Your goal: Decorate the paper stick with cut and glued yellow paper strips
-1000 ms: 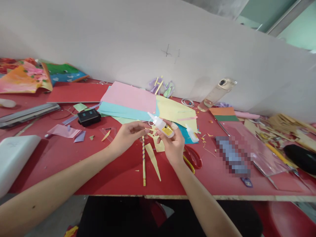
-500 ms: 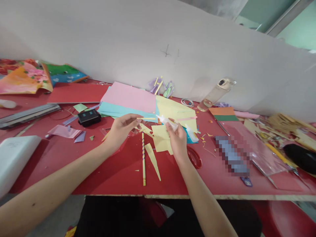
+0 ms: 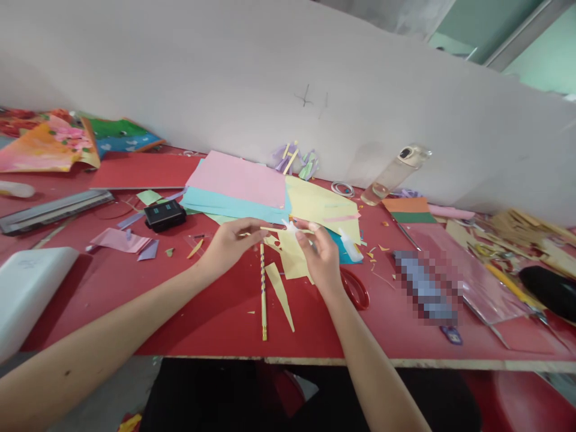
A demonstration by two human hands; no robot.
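My left hand [image 3: 231, 243] pinches one end of a thin pale yellow paper strip [image 3: 273, 228], which points to the right. Closed around a small white glue bottle [image 3: 292, 227] is my right hand [image 3: 321, 252]; the bottle's nozzle is close to the strip, and whether they touch I cannot tell. Beneath the hands lie pieces of yellow paper [image 3: 294, 261]. Nearer to me are a striped pencil [image 3: 263, 300] and a tapered yellow paper piece [image 3: 281, 297]. Beside my right wrist sits a red ring-shaped object [image 3: 357, 289].
Pink paper [image 3: 243, 180] and yellow sheets [image 3: 319, 201] lie behind the hands. A second glue bottle [image 3: 350, 246] rests to the right. A clear water bottle [image 3: 393, 174] leans by the wall. Left are a black box [image 3: 164, 216] and a white case [image 3: 38, 294].
My right hand has turned the glue bottle, and its nozzle has come nearer the strip. My left hand has moved slightly right and down with the strip.
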